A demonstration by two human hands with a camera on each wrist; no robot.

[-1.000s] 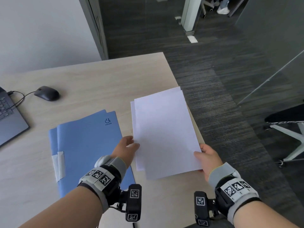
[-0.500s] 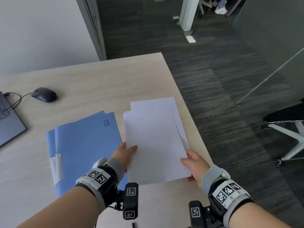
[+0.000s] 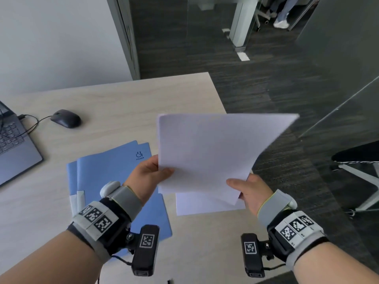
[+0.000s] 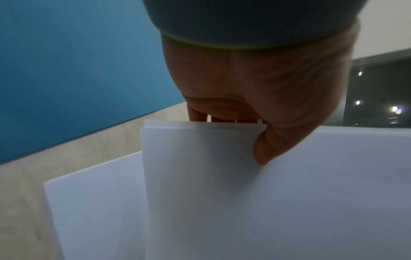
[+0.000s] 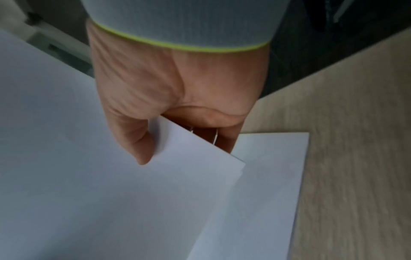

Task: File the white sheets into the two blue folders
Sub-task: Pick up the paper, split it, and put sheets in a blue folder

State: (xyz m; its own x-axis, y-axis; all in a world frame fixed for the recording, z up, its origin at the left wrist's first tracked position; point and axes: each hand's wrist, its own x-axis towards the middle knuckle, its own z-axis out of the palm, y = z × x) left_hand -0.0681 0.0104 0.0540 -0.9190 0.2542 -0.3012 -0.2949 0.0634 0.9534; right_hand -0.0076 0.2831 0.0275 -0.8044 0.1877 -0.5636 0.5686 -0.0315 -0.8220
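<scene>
Resting on the desk [image 3: 114, 95], two blue folders [image 3: 114, 181], one on top of the other, both flat and closed, just left of the paper. Floating above the desk's right edge, a bunch of white sheets [image 3: 209, 148], tipped up and turned sideways, with more white paper [image 3: 205, 203] lying flat on the desk under it. Pinching the bunch at its near left edge, the left hand [image 3: 146, 177], thumb on top and fingers under. Pinching the near right corner the same way, the right hand [image 3: 250, 191]. Thin, light and floppy, this paper, probably; smooth too, so likely to slide apart or bend if held at one spot only. Best held at two edges, as now, with thumbs pressing down gently. Easy to crease, so no hard squeezing. Half a second back, held lower and standing the tall way, close over the desk; now lifted higher and swung round so the long side runs left to right. Same spot as before for the folders, the mouse [image 3: 65, 118] and the laptop [image 3: 14, 148].
</scene>
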